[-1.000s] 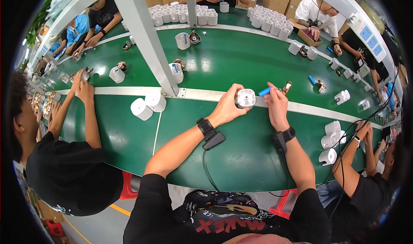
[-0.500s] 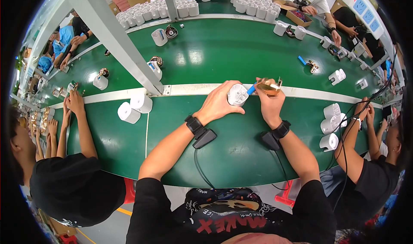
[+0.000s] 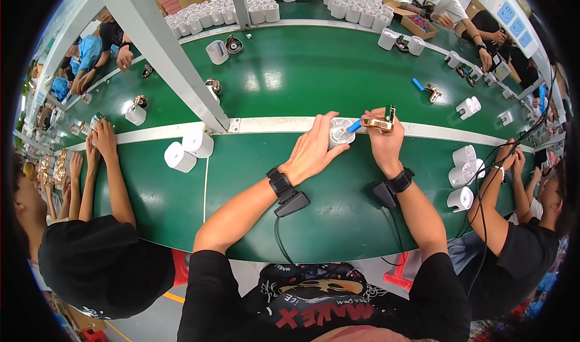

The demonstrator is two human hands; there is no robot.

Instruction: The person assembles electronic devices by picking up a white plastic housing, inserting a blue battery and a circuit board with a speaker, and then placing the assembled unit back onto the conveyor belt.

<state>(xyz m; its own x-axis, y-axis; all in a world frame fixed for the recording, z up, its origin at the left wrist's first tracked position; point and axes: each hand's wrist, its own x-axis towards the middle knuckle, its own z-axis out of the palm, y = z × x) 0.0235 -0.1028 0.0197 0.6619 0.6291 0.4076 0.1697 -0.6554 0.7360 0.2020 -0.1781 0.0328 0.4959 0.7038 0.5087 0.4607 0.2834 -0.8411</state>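
Note:
My left hand is wrapped around a white plastic housing, its hollow top facing up and toward the right. Closed fingers of my right hand grip a gold-coloured assembly with a small green circuit board. A blue cylinder projects from it toward the left, and its end is at the housing's opening. How far it reaches inside I cannot tell. Both hands are just above the green table, by the pale rail. Each wrist wears a black strapped device with a cable.
Two white housings stand left of my hands, several more at right near hanging black cables. A slanted metal post rises at left. Beyond the rail, housings and a gold assembly lie on green. Co-workers sit on both sides.
My right hand has brought the blue cylinder to the housing's opening; the housing has shifted slightly right. Parts beyond the rail have moved a little left.

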